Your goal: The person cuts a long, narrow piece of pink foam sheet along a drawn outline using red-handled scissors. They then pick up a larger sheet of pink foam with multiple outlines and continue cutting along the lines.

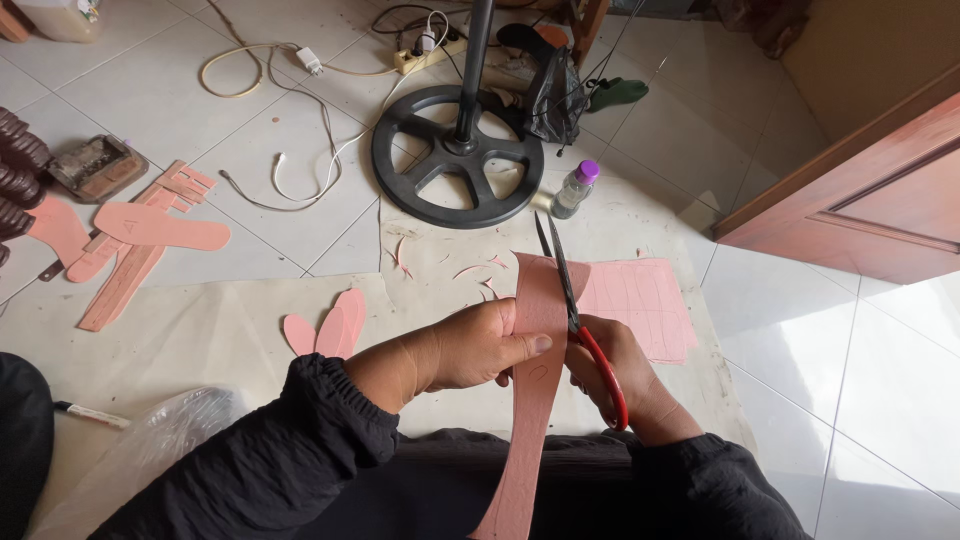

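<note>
Left hand [470,350] is closed around a long pink sole-shaped strip [530,400], held upright above the lap. Right hand [615,375] grips red-handled scissors [580,320], blades parted at the strip's top edge. A pink sheet [640,305] lies on the floor just beyond.

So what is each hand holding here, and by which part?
The left hand grips the long pink strip around its upper middle, thumb across the front. The right hand holds the scissors by their red handles, blades pointing up along the strip's edge.

The tiled floor [880,380] carries a paper sheet [200,330], a black fan base [457,155], cables [300,170] and pink cut-outs [160,227]
</note>
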